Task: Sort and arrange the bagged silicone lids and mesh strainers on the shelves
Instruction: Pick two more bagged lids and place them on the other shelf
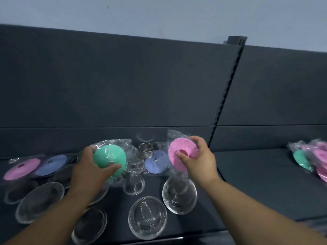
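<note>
My left hand (88, 170) grips a bagged green silicone lid (108, 158) just above the dark shelf (256, 183). My right hand (198, 160) holds a bagged pink silicone lid (178, 152), thumb pressed at its centre. Between them lie a bagged blue lid (155, 164) and a small metal mesh strainer (146, 150). At far left rest a pink lid (21, 168) and a blue lid (52, 164), both in bags. Several round mesh strainers (147, 217) lie flat at the shelf front.
A heap of bagged pink and green lids (311, 160) sits on the shelf section at the right. A slotted upright post (228, 89) divides the dark back panels. The shelf's front edge runs along the bottom.
</note>
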`<action>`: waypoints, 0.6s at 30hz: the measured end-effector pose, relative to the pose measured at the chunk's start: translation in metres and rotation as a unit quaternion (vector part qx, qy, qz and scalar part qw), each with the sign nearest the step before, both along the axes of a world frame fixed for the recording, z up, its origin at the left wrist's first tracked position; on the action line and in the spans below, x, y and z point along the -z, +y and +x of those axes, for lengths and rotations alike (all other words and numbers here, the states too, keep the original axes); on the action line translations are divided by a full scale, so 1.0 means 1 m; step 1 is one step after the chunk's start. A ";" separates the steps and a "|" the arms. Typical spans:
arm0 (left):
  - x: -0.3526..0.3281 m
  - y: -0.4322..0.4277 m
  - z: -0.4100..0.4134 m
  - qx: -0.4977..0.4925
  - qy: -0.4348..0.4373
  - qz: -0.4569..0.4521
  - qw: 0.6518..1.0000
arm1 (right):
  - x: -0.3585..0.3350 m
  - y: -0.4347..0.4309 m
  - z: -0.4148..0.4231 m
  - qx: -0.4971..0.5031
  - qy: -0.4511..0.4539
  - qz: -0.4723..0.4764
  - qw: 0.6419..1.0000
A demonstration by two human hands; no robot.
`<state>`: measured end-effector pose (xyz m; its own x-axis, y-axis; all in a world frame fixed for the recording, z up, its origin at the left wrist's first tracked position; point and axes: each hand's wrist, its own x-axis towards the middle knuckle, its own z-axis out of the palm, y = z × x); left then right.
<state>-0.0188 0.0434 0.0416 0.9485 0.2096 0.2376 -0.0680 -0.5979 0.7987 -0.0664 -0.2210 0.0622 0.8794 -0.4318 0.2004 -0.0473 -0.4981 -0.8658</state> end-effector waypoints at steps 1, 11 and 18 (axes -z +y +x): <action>-0.004 -0.002 -0.004 -0.011 -0.005 -0.008 1.000 | -0.002 -0.010 -0.009 0.015 -0.003 0.012 1.000; -0.034 -0.147 -0.103 0.029 -0.037 -0.085 0.995 | 0.005 -0.159 -0.160 0.164 -0.013 0.090 0.982; -0.001 -0.344 -0.243 0.234 0.044 -0.064 0.969 | 0.040 -0.296 -0.339 0.253 0.084 0.029 0.963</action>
<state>-0.2619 -0.3002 0.0430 0.9621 -0.2264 0.1520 -0.2361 -0.4128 0.8797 -0.4052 -0.5174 0.0225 0.5709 -0.8202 0.0364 -0.4141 -0.3260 -0.8499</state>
